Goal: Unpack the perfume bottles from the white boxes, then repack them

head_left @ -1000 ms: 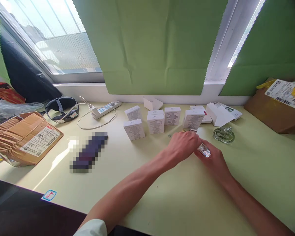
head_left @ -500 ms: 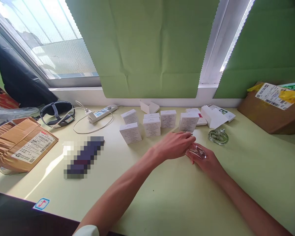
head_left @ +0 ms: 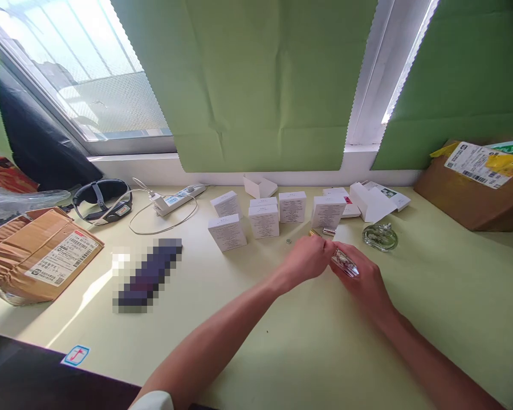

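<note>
Compared with the view half a second earlier, the left hand (head_left: 308, 259) has drawn into a tighter pinch at the near end of the small clear glass bottle (head_left: 344, 263), where before its fingers lay flatter over it; the camera has shifted only slightly. The right hand (head_left: 365, 279) grasps the bottle from the right, fingers curled round its body, low over the pale yellow-green tabletop (head_left: 282, 336). The bottle's long axis runs from upper left to lower right in the head view, its narrower end pointing up-left towards the left hand's fingertips; whether the left fingers grip a cap or only touch the neck cannot be told. Just beyond the hands lie a thin gold-coloured stick (head_left: 314, 233) and a small silver piece (head_left: 329, 232), both on the tabletop. A second, rounded clear glass bottle (head_left: 380, 237) stands to the right, apart from the hands. Behind, a group of small white cardboard boxes (head_left: 264, 221) stands in loose rows. Far left rests a brown cardboard parcel with a printed label (head_left: 38, 259).
</note>
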Tool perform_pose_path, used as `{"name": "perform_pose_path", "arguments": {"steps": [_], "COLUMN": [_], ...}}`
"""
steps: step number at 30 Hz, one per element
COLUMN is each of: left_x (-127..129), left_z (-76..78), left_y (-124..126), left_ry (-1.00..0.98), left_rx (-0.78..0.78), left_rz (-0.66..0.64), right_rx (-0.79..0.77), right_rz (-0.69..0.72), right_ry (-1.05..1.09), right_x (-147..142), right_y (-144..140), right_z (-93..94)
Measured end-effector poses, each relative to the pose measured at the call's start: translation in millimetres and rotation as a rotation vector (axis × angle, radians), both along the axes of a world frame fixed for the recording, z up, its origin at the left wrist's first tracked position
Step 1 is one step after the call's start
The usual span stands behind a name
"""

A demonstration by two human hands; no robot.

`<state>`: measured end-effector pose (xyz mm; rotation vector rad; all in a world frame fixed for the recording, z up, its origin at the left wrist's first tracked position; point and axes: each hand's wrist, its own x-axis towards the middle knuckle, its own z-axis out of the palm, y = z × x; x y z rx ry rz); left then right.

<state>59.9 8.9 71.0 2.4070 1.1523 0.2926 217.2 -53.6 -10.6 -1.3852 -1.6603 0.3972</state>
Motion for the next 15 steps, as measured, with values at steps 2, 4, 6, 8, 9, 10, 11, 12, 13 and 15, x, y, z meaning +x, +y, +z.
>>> {"name": "perform_pose_path", "arguments": {"steps": [2, 4, 6, 8, 9, 10, 11, 12, 13, 15], "left_x": [-11, -20, -24, -20, -17, -13, -10, -8, -7, -8], "left_z": [12.0, 20.0, 17.2, 2.8, -6.8, -16.5, -24.9, -31.2, -34.8, -33.8], "left_y": [8, 16, 21, 23, 24, 24, 24, 24, 25, 29], "left_ry": [-0.055, -0.097, -0.101, -0.071, -0.061, -0.066, -0.068, -0.079, -0.097, -0.141], "left_rx": [-0.043, -0.053, -0.054, -0.063, -0.058, -0.041, -0.037, -0.03, -0.014, 0.054], "left_rz": [0.064, 0.095, 0.077, 0.065, 0.082, 0.112, 0.126, 0.135, 0.135, 0.112], "right_rx": [-0.032, -0.158, -0.298, -0.355, -0.349, -0.337, -0.325, -0.317, -0.312, -0.304], "right_rz": [-0.065, -0.148, -0.208, -0.225, -0.228, -0.231, -0.239, -0.252, -0.267, -0.284], "right_ry": [0.027, 0.127, 0.248, 0.317, 0.327, 0.326, 0.324, 0.321, 0.315, 0.298], "right_x": [4, 10, 15, 20, 21, 23, 24, 26, 27, 30], "right_y": [1, 2, 5, 9, 10, 12, 13, 14, 15, 16], "right_z": [-0.1, 0.1, -0.2, -1.2, -1.9, -2.6, -3.4, -4.1, -4.9, -6.7]}}
